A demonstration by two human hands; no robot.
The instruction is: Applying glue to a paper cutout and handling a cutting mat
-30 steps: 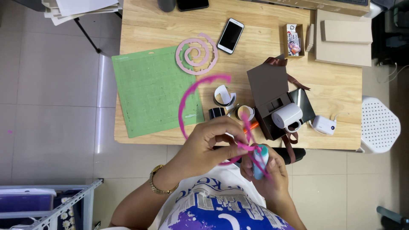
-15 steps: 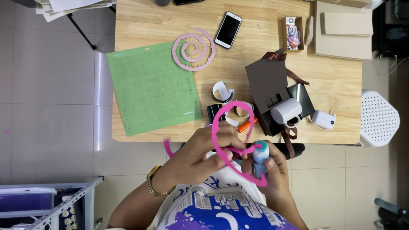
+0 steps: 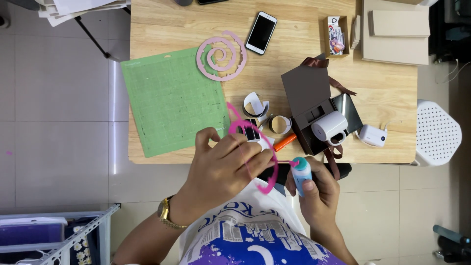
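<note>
Working from the left, a blue crate (image 3: 29, 235) sits on the tiled floor, and on the wooden counter (image 3: 147, 19) lies a green cutting mat (image 3: 171, 100) with a pale pink paper spiral (image 3: 222, 55) just beyond its far corner.

The left hand (image 3: 221, 172) is closed in a pinch around a bright pink paper strip (image 3: 255, 147) — thumb raised, fingers curled over the coil. A second ago this strip swung out in a wide open arc above the hands; half a second ago it had drawn into a loop; now it is wound tighter and sits mostly under the left fingers, one curve hanging down toward the printed shirt. The strip is being rolled up bit by bit, I judge, with its free end now at the glue.

The right hand (image 3: 314, 189) is wrapped shut around a small blue glue stick (image 3: 300, 172), whose tip touches the strip's end — closer than in either earlier picture.

Beyond the hands stand small tape rolls (image 3: 279, 124) and an orange pen (image 3: 284, 142); a phone (image 3: 261, 32) lies further back. To the right are a brown gift box (image 3: 306, 91) with a white mug (image 3: 329, 126), a small white device (image 3: 373, 135) and flat cardboard boxes (image 3: 395, 29).
</note>
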